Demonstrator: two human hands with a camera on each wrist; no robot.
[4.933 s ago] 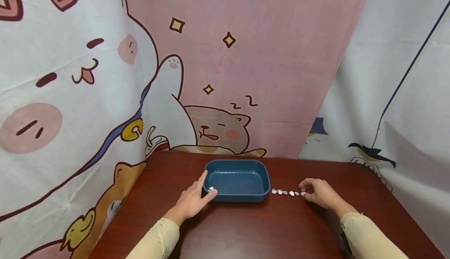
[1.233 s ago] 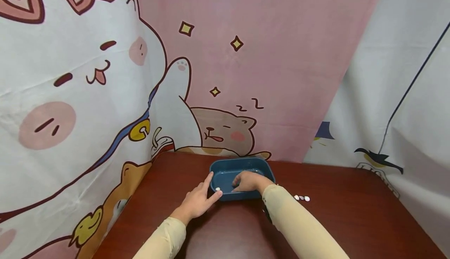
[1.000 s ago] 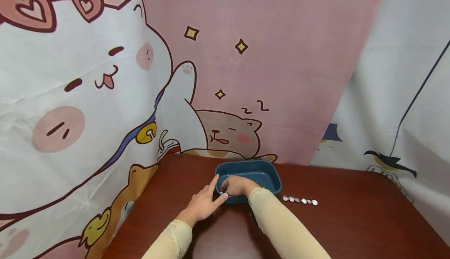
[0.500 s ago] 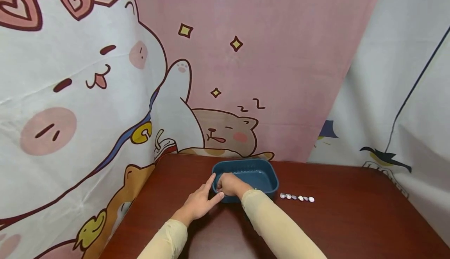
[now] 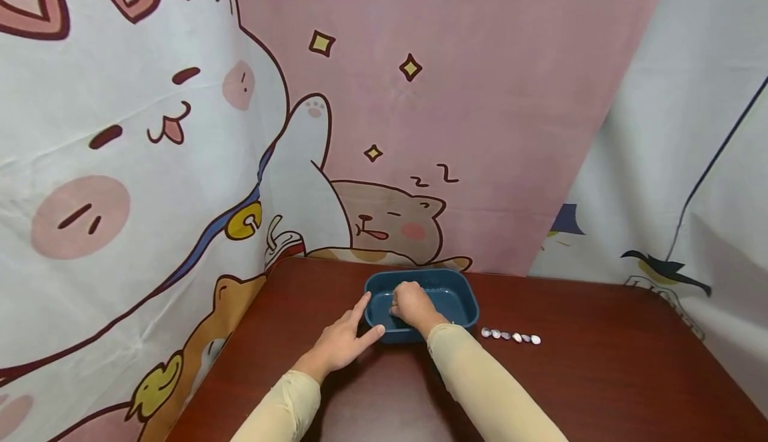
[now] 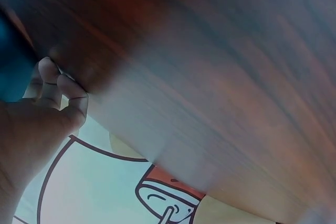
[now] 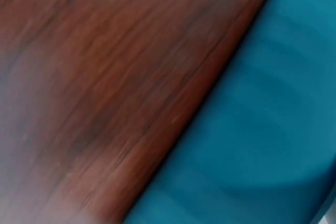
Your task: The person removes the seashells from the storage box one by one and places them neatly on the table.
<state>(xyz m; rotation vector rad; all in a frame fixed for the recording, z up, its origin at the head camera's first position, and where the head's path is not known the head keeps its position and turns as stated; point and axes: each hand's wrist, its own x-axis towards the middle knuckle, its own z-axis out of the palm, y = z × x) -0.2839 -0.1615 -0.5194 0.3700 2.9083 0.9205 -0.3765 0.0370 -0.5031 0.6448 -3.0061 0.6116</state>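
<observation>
Landmark is the blue tray (image 5: 469, 297), at the far middle of the dark wood table (image 5: 600, 382).

The left hand (image 5: 341, 343) sits at the tray's near-left corner. Its fingers are straight and spread, with the index along the left wall and the thumb against the near wall, so it braces the tray without gripping. The left wrist view is blurry, but we see the fingertips (image 6: 59, 83) against the blue edge.

The right hand (image 5: 411, 305) is inside the tray, over the left half, knuckles up and fingers curled down toward the floor. We cannot tell whether they pinch anything or are just bunched, because the hand hides its own tips. The right wrist view shows only blurred tray wall and wood.

A row of small pale pebbles (image 5: 511, 337), about five, lies on the table just right of the tray, near its near-right corner and clear of both hands.

We judge the step in hand to be the right hand working at the tray floor, setting down or picking up one piece, while the left steadies the tray. A next move would call for lifting clear over the right wall without nudging the tray, then a fine fingertip pinch on one end pebble without scattering the row.

Behind the tray hangs a pink cartoon-cat cloth (image 5: 180, 129).
</observation>
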